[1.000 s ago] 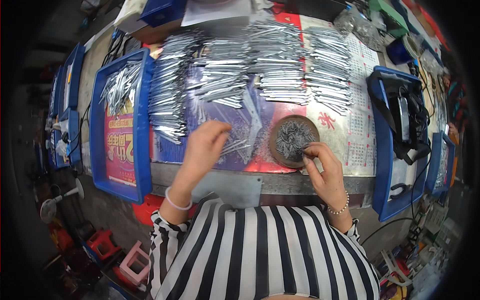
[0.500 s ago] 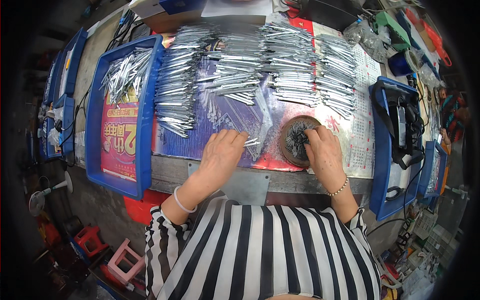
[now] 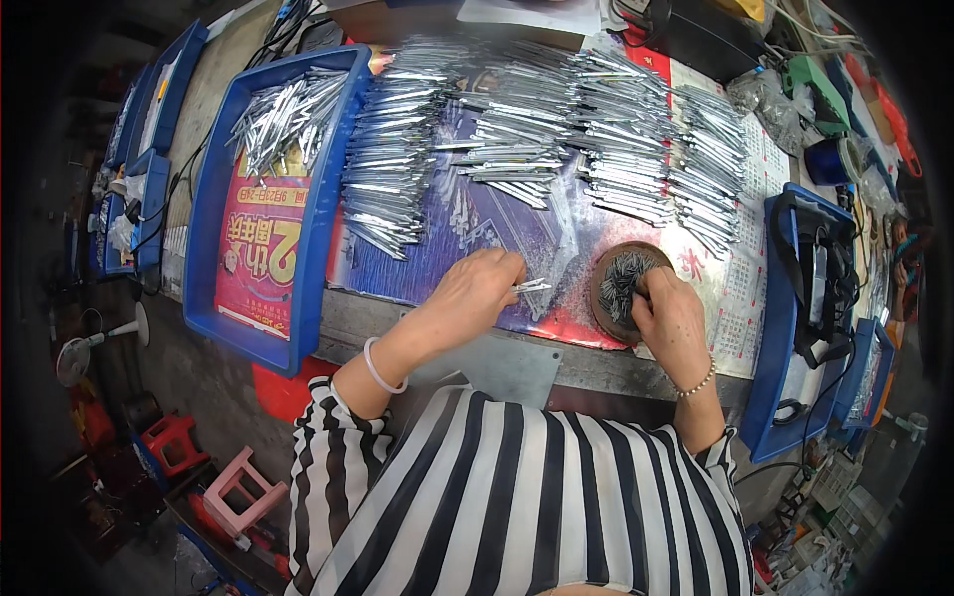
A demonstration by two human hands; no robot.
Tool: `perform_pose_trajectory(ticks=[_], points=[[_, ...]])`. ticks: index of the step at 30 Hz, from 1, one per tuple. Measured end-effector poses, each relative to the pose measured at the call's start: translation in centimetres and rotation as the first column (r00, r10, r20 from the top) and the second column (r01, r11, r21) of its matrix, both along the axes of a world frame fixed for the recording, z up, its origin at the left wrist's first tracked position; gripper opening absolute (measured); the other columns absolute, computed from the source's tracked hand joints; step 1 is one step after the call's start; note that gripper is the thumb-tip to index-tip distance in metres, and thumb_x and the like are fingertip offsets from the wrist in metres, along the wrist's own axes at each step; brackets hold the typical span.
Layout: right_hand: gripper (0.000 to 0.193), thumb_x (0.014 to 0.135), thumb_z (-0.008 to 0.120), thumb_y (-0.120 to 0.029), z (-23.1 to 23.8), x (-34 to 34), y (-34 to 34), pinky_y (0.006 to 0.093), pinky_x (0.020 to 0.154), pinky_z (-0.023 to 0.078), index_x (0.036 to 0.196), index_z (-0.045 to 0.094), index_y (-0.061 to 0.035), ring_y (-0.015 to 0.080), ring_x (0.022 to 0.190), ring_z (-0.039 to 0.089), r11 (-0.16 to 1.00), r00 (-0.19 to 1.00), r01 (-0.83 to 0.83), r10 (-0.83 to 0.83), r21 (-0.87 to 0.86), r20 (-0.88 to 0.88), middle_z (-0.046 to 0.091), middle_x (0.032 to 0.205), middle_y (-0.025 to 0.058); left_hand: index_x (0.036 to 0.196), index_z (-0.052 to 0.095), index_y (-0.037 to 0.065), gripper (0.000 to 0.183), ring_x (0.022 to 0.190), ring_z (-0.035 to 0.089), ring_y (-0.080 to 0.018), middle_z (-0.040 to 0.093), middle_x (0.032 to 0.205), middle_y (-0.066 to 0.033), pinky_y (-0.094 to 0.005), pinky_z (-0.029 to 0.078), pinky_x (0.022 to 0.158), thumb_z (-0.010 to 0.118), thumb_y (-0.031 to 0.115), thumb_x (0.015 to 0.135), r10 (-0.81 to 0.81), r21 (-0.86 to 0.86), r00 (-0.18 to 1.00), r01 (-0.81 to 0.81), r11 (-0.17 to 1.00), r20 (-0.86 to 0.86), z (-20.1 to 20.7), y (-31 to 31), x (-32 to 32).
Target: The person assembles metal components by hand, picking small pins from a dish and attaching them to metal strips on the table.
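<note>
My left hand (image 3: pixel 475 293), a band on its wrist, is closed in a pinch above the near edge of the table. A slim, shiny metal strip (image 3: pixel 534 286) sticks out to the right from its fingertips. Small dark-grey metal pins (image 3: pixel 620 282) fill a round brown dish (image 3: pixel 599 305) at the right. Into that dish reaches my right hand (image 3: pixel 674 316), thumb and fingers drawn together among the pins. Whatever they pinch is hidden. Beyond both hands, similar metal strips (image 3: pixel 512 144) lie stacked in several long rows.
To the left stands a blue tray (image 3: pixel 320 238) with a heap of loose strips (image 3: pixel 283 119). Another blue tray (image 3: pixel 770 387) at the right holds black straps (image 3: pixel 785 238). Boxes (image 3: pixel 452 22) line the table's far side. A pink stool (image 3: pixel 238 497) stands on the floor.
The whole view has shifted and tilted slightly, so the table things appear farther right. My left hand still pinches a strip, and my right hand stays at the dish.
</note>
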State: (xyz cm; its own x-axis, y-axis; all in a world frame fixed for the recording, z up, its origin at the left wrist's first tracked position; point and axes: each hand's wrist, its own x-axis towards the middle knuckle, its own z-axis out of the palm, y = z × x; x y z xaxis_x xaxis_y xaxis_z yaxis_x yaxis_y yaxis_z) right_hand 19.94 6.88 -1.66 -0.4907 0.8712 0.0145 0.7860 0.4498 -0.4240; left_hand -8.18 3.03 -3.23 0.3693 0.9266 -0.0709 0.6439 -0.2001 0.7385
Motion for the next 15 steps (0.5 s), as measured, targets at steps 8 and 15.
perform_pose_trajectory(ticks=[8, 15], points=[[0.01, 0.081, 0.064, -0.001, 0.8, 0.6, -0.5, 0.0276, 0.062, 0.046, 0.084, 0.055, 0.0023, 0.0163, 0.062, 0.057, 0.949, 0.933, 0.16, -0.235, -0.272, -0.271, 0.059, 0.072, 0.0104, 0.087, 0.056, -0.001, 0.015, 0.077, 0.06, -0.0305, 0.058, 0.084, -0.0139, -0.0376, 0.048, 0.068, 0.067, 0.001, 0.078, 0.092, -0.006, 0.993, -0.092, 0.996, 0.079, 0.2, -0.2, -0.1], [0.011, 0.083, 0.064, 0.0, 0.4, 1.6, -1.4, 0.025, 0.065, 0.049, 0.092, 0.058, 0.0034, 0.0113, 0.069, 0.061, 0.905, 0.815, 0.122, -0.327, -0.408, -0.479, 0.064, 0.08, 0.0054, 0.093, 0.059, -0.002, 0.011, 0.078, 0.064, -0.0169, 0.064, 0.087, -0.0096, -0.0279, 0.052, 0.07, 0.065, 0.001, 0.084, 0.314, -0.078, 0.875, -0.307, 0.948, 0.369, 2.2, -2.2, 1.3]])
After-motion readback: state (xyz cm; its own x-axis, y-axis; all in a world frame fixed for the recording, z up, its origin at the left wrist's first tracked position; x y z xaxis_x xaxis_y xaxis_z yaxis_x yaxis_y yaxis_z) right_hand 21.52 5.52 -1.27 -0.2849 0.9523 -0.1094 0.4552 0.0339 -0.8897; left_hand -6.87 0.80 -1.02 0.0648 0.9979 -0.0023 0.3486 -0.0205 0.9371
